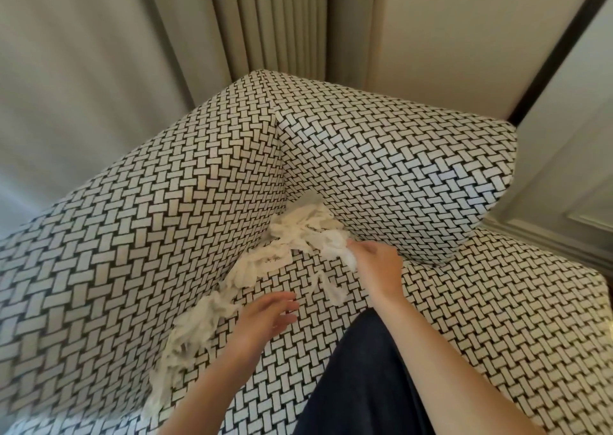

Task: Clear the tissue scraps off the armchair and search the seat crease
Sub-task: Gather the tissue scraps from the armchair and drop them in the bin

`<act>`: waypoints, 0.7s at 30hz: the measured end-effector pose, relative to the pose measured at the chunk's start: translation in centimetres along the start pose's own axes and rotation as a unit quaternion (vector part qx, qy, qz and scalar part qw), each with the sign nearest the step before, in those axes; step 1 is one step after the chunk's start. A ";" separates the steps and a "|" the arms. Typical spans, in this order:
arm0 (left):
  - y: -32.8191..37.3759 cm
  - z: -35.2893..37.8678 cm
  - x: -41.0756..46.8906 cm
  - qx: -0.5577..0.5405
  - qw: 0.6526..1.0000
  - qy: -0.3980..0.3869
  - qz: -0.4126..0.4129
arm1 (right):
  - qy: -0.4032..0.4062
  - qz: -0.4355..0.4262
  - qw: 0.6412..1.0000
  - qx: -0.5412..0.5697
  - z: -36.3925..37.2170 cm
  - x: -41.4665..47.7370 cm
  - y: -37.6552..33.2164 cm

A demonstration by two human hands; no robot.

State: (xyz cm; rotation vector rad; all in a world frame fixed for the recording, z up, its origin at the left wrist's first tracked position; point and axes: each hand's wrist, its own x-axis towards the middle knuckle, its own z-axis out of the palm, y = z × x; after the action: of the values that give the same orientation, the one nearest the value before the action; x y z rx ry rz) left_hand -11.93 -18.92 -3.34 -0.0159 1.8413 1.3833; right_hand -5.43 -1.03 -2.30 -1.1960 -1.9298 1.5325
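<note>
Curtained corner ahead of you
You face pleated beige curtains (272, 20), a plain cream wall (464, 36) and pale panelling (570, 169).

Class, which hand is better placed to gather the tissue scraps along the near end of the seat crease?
Left. The left hand is open and empty, right beside those tissue scraps. The right hand is farther away and grips a tissue wad.

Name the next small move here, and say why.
Probably close the open left hand on the tissue scraps beside it: they line the crease of the armchair, and the right hand grips a wad near the corner.
</note>
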 end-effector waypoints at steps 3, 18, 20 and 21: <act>0.3 0.3 0.0 0.004 1.000 0.001 0.008 | 0.037 0.006 0.998 0.058 -0.6 -0.7 -0.5; -0.6 6.8 6.9 0.479 0.834 0.004 0.273 | 0.159 -0.070 0.976 0.132 -2.3 -3.8 -0.6; -0.4 6.9 7.5 0.469 0.836 0.033 0.283 | 0.164 -0.079 0.975 0.125 -2.2 -3.6 -0.5; 0.0 6.8 7.7 0.465 0.836 0.041 0.288 | 0.165 -0.085 0.976 0.117 -2.1 -3.6 -0.5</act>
State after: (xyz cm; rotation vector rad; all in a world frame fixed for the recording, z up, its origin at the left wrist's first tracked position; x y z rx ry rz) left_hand -13.04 -10.04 -8.42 1.0644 2.5327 0.6774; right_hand -2.05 -2.70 -0.50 -1.0751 -1.5456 1.3328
